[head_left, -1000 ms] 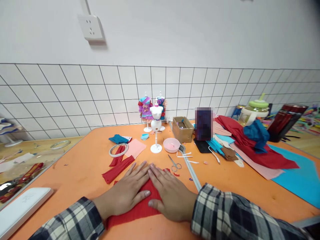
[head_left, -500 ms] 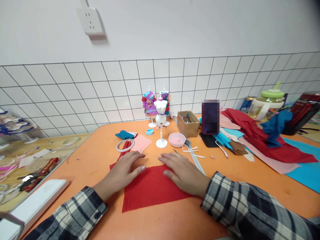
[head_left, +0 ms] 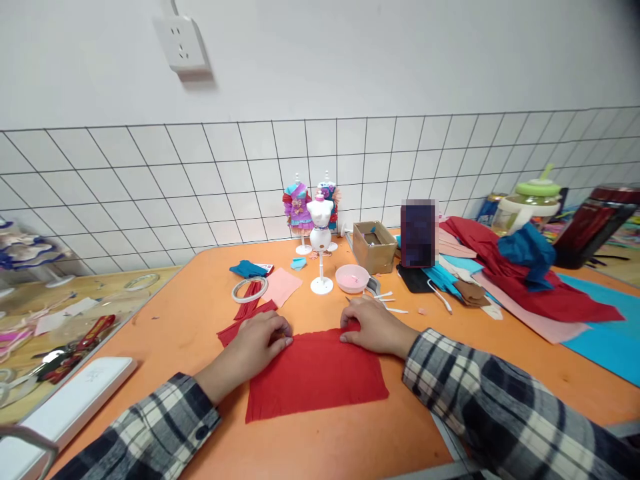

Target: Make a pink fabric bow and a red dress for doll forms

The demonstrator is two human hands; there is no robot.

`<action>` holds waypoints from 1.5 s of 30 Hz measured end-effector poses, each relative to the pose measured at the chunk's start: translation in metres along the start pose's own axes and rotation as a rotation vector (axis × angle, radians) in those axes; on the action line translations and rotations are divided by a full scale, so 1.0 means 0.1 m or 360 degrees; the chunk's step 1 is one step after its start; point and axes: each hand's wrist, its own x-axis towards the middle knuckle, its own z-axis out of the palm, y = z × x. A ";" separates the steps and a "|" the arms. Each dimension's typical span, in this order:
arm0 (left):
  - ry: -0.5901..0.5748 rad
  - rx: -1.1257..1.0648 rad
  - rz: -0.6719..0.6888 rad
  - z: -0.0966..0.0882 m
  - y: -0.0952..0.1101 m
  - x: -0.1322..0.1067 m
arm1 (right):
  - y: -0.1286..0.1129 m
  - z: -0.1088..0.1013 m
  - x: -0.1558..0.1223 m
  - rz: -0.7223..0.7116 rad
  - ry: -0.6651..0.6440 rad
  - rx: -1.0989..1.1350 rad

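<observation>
A sheet of red crepe paper (head_left: pixel 315 377) lies flat on the orange table in front of me. At its upper left edge my left hand (head_left: pixel 263 339) is closed, fingers curled and thumb pressed against them on the paper. My right hand (head_left: pixel 377 327) pinches the upper right corner, where a bit of red shows beneath the fingers. A narrower red strip (head_left: pixel 253 320) sticks out behind my left hand. Straight ahead stands a bare white mini dress form (head_left: pixel 321 237) on a round base.
Beyond my hands are a roll of tape (head_left: pixel 250 289), a pink sheet (head_left: pixel 281 285), a pink bowl (head_left: pixel 352 279) and a cardboard box (head_left: pixel 374 247). Two dressed forms stand behind. A phone (head_left: pixel 418 233) and heaped coloured sheets (head_left: pixel 540 293) lie right; a white power bank (head_left: pixel 75 400) left.
Both hands were spread with fingers outstretched over the paper; now their fingers have curled in at its upper edge. The right hand has shifted right, uncovering the paper's right side.
</observation>
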 end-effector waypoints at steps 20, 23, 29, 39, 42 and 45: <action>-0.0014 0.0026 0.0106 -0.06 -0.10 0.00 | 0.16 -0.03 -0.04 -0.0141 -0.0031 0.0122; -0.0011 0.0149 0.0140 -0.10 -0.14 -0.01 | 0.19 -0.03 -0.05 -0.0165 -0.0006 0.0178; -0.0043 0.0336 0.0340 -0.20 -0.14 -0.05 | 0.19 0.03 -0.08 -0.0308 0.0127 0.0130; -0.0044 0.0564 0.0630 -0.30 -0.03 -0.11 | 0.17 0.01 -0.13 -0.0538 0.0110 -0.0245; -0.0060 0.0645 0.0687 -0.33 -0.04 -0.10 | 0.13 -0.05 -0.17 -0.0590 0.0069 -0.0306; -0.0033 0.0720 0.0677 -0.40 -0.11 -0.08 | 0.10 -0.11 -0.19 -0.0618 0.0020 -0.0351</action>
